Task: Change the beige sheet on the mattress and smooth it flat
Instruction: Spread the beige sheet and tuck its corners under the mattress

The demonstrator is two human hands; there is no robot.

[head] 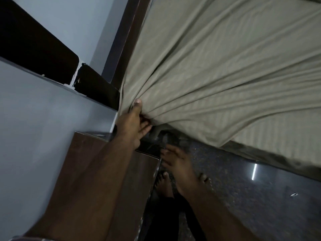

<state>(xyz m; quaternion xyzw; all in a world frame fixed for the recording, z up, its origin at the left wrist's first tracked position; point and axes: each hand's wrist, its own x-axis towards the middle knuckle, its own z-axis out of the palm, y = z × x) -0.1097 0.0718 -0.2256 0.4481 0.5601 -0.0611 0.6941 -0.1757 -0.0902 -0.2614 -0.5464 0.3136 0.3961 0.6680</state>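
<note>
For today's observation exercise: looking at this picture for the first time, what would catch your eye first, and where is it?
First comes the beige sheet, filling the upper right, its folds fanning out from one gathered corner. At that corner, near the middle, the left hand grips the bunched cloth beside the dark headboard. Just below, the right hand hangs with spread fingers and holds nothing, next to a brown bedside cabinet.
</note>
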